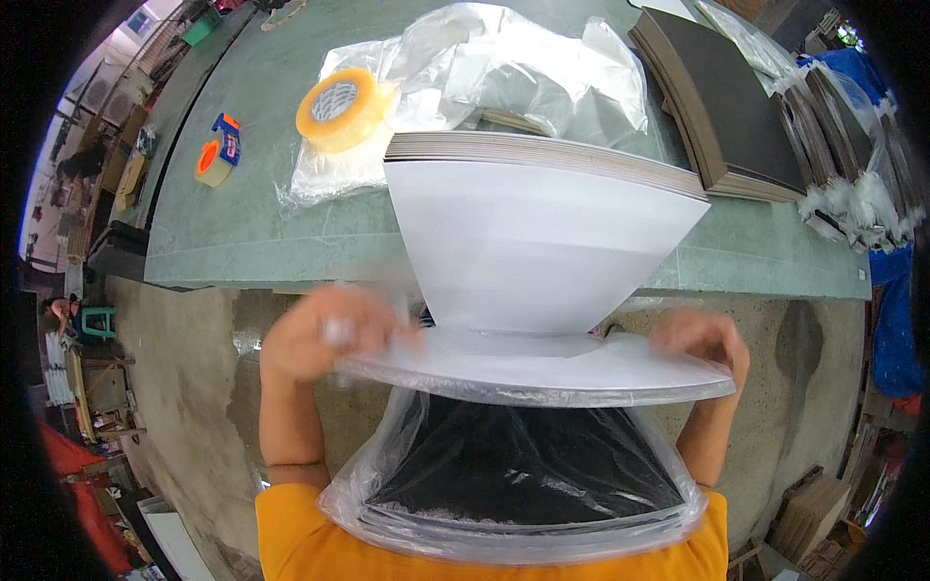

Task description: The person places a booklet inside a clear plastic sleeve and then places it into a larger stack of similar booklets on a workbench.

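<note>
A stack of boards (542, 232) with a smooth white face leans against the table's near edge, its layered edges at the top. Close to my chest is a black panel (523, 460) inside a clear plastic bag (368, 484). Between the two lies a white surface (581, 364) with clear plastic along its rim. My left hand (329, 331), smeared by motion, is at the left end of this rim; its fingers cannot be read. Around the right end of the plastic-edged white panel, my right hand (705, 341) curls its fingers, slightly blurred.
On the green table (252, 242) lie a roll of clear tape (339, 109), a blue and orange tape dispenser (221, 150) and crumpled plastic sheeting (523, 63). Dark boards (722, 92) and plastic-wrapped bundles (843, 145) stand at the far right. Cardboard (812, 511) sits on the floor.
</note>
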`<state>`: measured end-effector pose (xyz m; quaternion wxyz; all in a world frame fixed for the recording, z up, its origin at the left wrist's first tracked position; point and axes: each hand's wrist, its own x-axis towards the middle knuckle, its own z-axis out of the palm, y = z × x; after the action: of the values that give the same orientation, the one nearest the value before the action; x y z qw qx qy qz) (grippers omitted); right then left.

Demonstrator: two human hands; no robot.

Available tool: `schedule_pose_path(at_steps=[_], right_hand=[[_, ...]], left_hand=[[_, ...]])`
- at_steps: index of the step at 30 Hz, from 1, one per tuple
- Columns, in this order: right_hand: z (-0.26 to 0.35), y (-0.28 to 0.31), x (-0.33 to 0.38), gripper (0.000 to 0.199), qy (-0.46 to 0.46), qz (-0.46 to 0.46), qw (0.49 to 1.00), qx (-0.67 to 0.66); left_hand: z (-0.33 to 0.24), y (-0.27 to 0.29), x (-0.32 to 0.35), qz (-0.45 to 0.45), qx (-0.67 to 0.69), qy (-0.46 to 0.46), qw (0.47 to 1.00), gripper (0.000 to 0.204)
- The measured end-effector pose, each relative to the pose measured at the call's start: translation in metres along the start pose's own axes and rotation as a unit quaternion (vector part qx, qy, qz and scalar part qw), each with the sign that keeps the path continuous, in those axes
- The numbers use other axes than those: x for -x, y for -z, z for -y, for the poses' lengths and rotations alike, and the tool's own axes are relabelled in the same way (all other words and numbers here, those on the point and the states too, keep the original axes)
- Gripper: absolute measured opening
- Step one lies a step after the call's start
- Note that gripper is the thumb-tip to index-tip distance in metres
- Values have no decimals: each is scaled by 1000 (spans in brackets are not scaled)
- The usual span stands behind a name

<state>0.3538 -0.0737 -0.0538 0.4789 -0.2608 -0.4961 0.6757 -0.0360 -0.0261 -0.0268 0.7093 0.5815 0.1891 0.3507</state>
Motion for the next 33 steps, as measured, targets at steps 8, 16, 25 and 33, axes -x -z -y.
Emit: schedule_pose_path(at_steps=[8,16,25,33], right_hand=[[-128,-20,16,62,-270,318,807,418],[-82,-45,-64,65,-350,320,784,401],[-31,-53,-80,26,-40,-91,995,-16],[-35,-48,-61,44,-159,153,971,92]], left_hand=[[153,-52,10,154,-322,199,913,22],[112,-66,-85,-32,-309,82,947,30],[37,-69,-92,-126,-90,-8,988,40],[18,-48,-90,-240,-51,-68,967,15]])
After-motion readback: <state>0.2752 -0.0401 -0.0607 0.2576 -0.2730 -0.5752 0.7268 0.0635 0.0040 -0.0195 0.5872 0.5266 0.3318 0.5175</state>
